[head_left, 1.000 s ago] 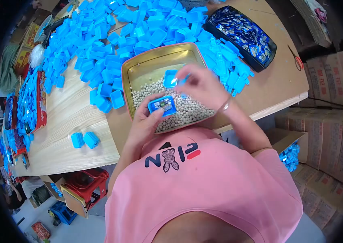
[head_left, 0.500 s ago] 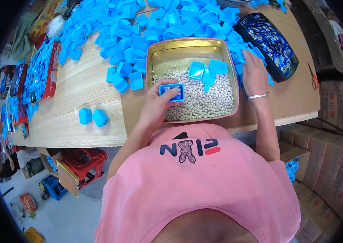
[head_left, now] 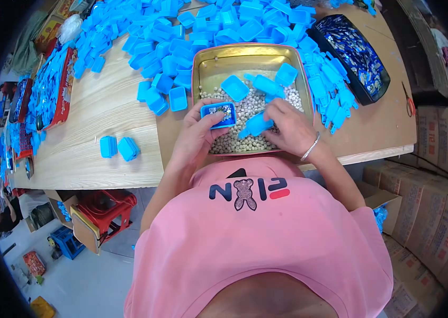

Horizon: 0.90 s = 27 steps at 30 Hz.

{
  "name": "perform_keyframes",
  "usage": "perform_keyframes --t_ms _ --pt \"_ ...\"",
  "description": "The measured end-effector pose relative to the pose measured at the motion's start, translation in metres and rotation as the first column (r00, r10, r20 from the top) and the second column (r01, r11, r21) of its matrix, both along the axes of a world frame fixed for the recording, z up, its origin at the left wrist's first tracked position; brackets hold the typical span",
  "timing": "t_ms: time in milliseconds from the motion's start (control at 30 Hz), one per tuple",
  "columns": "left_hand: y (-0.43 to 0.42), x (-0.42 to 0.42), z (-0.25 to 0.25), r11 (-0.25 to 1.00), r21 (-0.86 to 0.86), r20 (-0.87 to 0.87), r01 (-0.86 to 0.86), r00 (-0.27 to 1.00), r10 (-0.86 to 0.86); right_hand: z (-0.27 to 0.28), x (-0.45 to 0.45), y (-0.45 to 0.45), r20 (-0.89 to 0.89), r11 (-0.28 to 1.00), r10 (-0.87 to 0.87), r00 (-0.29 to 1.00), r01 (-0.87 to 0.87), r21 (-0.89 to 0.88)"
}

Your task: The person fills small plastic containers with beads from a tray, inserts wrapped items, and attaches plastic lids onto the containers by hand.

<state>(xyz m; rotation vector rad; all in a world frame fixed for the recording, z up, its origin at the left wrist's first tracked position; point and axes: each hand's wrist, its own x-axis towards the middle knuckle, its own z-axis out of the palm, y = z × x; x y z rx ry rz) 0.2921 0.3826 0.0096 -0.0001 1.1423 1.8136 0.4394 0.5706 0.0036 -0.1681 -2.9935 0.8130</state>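
Note:
My left hand (head_left: 195, 132) grips a small open blue plastic box (head_left: 230, 123), with its thumb over the opening. Small shiny printed pieces show inside. Just to the right, my right hand (head_left: 295, 130) pinches a flat blue plastic piece with a tab, like a lid (head_left: 257, 125). Both hands are over a gold-lined rectangular tin (head_left: 250, 54) of pale round beads (head_left: 242, 145). On the beads lie an empty-looking blue box (head_left: 235, 88), another blue box (head_left: 286, 74) and a blue tabbed piece (head_left: 267, 86).
Many blue boxes (head_left: 171, 66) are heaped behind the tin. Blue tabbed pieces (head_left: 332, 95) lie to its right, beside a black tray (head_left: 377, 95) of shiny packets and scissors (head_left: 410, 103). Two blue box stacks (head_left: 108, 147) stand left. A red stool (head_left: 108, 212) sits below the table.
My right hand has come from the pile right of the tin to above the beads, bringing a blue lid-like piece. Loose blue pieces in the tin have shifted. The left hand still holds its box.

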Motion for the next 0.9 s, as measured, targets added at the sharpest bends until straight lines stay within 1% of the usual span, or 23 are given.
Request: perform_keyframes --t_ms 33,167,200,333,367,500,533,667,700,833,867,900 --pt "0.000 0.000 0.000 1.000 0.001 0.001 -0.001 1.000 0.001 -0.001 -0.001 0.000 0.001 1.000 0.001 1.000 -0.001 0.001" --pt "-0.006 0.001 -0.001 0.993 0.083 -0.022 0.088 0.996 -0.086 -0.010 -0.009 -0.006 -0.088 0.965 0.194 0.977 -0.174 0.199" --pt "-0.007 0.000 -0.001 0.993 0.080 -0.027 0.084 0.996 -0.082 -0.010 -0.010 -0.005 -0.093 0.964 0.198 0.976 -0.177 0.197" --pt "-0.009 0.001 -0.002 0.988 0.031 -0.249 0.152 0.958 -0.139 -0.005 -0.009 0.009 -0.067 0.991 0.111 0.992 -0.115 -0.073" --pt "-0.010 0.001 -0.004 0.989 0.031 -0.249 0.147 0.959 -0.135 -0.004 -0.011 0.009 -0.067 0.990 0.115 0.991 -0.120 -0.073" --pt "-0.007 0.002 -0.008 0.986 0.015 -0.278 0.165 0.948 -0.154 0.003 -0.015 0.010 -0.128 0.996 -0.090 0.988 0.088 -0.016" --pt "-0.005 0.002 -0.009 0.986 0.016 -0.279 0.164 0.948 -0.153 0.003 -0.016 0.009 -0.129 0.996 -0.088 0.988 0.087 -0.015" --pt "-0.002 0.007 -0.010 0.985 0.089 -0.317 0.149 0.942 -0.114 -0.008 -0.014 -0.009 -0.004 0.983 -0.045 0.999 0.045 0.180" --pt "-0.001 0.007 -0.011 0.985 0.090 -0.319 0.150 0.941 -0.114 -0.007 -0.013 -0.007 -0.006 0.982 -0.045 0.999 0.045 0.182" --pt "-0.004 0.007 -0.010 0.985 0.058 -0.377 0.162 0.917 -0.128 -0.005 -0.012 -0.003 -0.035 0.994 -0.099 0.994 0.101 0.047" --pt "-0.004 0.006 -0.010 0.986 0.059 -0.380 0.156 0.917 -0.122 0.000 -0.015 -0.001 -0.038 0.994 -0.093 0.995 0.095 0.048" --pt "-0.003 0.006 -0.008 0.985 0.063 -0.389 0.158 0.913 -0.121 0.012 -0.017 0.000 -0.119 0.997 -0.045 0.992 0.037 -0.069"
